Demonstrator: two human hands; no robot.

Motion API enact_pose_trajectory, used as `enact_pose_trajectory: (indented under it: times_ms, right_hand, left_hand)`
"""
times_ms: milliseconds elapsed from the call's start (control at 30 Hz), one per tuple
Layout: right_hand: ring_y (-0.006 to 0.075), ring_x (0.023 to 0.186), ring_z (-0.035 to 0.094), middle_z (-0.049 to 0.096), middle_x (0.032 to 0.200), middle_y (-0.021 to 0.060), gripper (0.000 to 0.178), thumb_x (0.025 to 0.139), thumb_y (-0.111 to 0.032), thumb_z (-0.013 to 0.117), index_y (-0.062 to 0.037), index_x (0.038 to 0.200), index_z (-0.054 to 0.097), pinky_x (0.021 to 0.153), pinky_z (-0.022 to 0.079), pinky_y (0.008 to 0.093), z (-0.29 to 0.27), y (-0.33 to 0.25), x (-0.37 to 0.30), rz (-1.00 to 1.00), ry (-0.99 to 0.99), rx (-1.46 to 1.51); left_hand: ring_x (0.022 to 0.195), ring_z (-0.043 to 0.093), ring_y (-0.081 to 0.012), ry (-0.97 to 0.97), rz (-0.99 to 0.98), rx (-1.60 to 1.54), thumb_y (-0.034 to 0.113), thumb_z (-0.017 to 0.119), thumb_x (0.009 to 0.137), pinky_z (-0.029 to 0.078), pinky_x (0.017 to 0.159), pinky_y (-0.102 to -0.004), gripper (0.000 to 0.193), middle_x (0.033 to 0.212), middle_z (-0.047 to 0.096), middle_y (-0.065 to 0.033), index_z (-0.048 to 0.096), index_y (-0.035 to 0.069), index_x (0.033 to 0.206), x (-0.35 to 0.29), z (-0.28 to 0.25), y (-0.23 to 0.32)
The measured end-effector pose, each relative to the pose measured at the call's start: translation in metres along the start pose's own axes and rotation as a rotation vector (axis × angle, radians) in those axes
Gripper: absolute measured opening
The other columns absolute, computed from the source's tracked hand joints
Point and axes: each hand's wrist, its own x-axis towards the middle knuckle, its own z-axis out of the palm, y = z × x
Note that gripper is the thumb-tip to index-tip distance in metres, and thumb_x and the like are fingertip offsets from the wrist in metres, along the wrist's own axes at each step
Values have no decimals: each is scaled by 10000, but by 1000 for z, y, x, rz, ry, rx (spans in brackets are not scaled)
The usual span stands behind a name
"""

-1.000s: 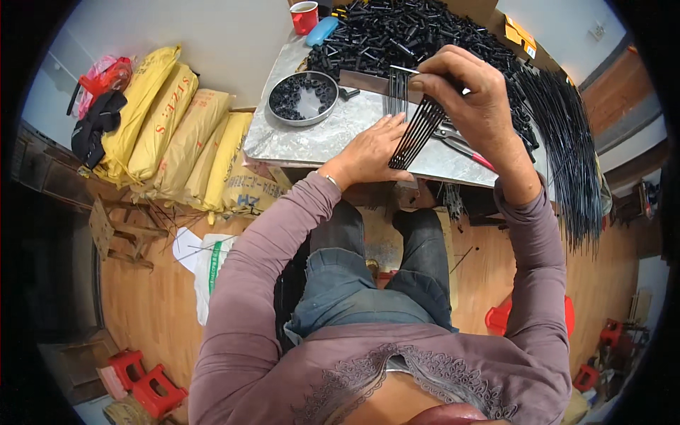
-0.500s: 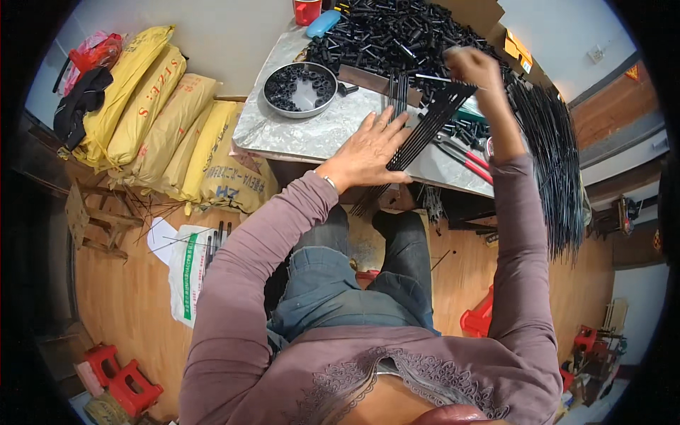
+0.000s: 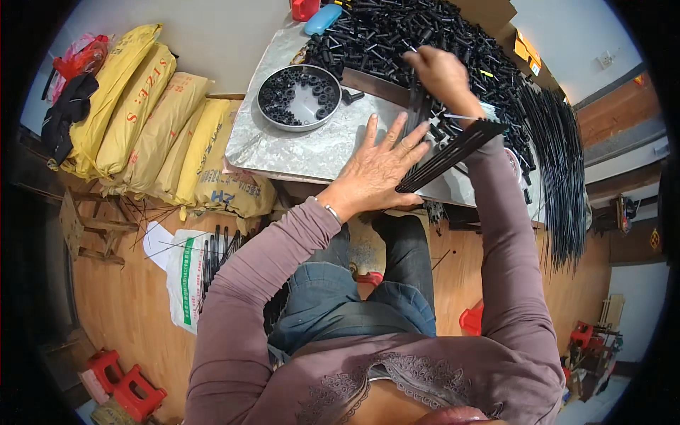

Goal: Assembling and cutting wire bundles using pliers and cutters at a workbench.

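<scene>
My left hand [image 3: 379,166] lies flat with its fingers spread, its palm side on a bundle of thin black rods [image 3: 453,157] that slants across the table's front edge. Beyond its fingertips, more dark rods [image 3: 421,106] run toward the pile. Reaching over the rods, my right hand [image 3: 440,74] is closed in a pinch at the near edge of a heap of small black tubular parts [image 3: 382,32]. A small tip shows by its fingers, but I cannot make out what it is. The right forearm passes behind the rods' upper ends.
A round metal tray [image 3: 304,106] with small black rings stands on the grey marbled table [image 3: 283,152]. A blue case [image 3: 323,19] and red cup [image 3: 305,8] sit behind. Long black rods [image 3: 556,163] hang off the right side. Yellow sacks [image 3: 152,117] lean at left; red stools [image 3: 138,391] stand on the floor.
My right hand has moved left from the rods' upper ends to the heap of black parts. The slanting rods have shifted slightly right and down. My left hand stays spread on them.
</scene>
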Motion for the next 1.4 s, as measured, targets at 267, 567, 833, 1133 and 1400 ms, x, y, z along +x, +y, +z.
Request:
enact_pose_trajectory:
  times_ms: [267,567,833,1133,1400]
  right_hand:
    - [299,804,667,686,863,124,261,893,-317,585,-104,1013,677,690,513,366,-21,31,-22,81,282,36]
    - [245,745,637,645,814,116,178,800,-189,666,-31,880,654,677,509,347,13,-8,-62,-164,-113,247]
    - [319,818,643,646,842,158,206,817,-201,619,-16,901,650,721,510,395,18,6,-65,-128,-120,370]
    - [279,868,639,656,934,88,175,785,-229,663,-103,902,699,749,493,375,-55,122,-92,250,-61,-31]
    - [289,839,628,621,876,84,146,797,-192,623,-80,880,668,705,488,399,-38,140,-86,34,-82,-101]
  left_hand:
    - [1409,157,-379,-94,-20,-46,622,620,747,135,1112,-599,890,1495,264,-178,393,42,1382,0,5,-3]
    - [1360,242,-433,-37,17,-169,498,715,708,234,1123,-470,816,1414,351,-229,446,-10,1287,6,6,-1]
    - [1360,248,-442,-76,30,-225,451,762,669,265,1120,-456,911,1407,352,-237,387,-44,1337,2,0,7]
    - [1360,272,-415,-154,35,-124,542,740,686,265,1119,-467,962,1456,300,-238,411,-129,1293,-8,-6,15]
    - [1355,278,-412,-200,-1,-82,543,764,644,242,1098,-532,949,1451,327,-210,419,-7,1337,0,-15,18]
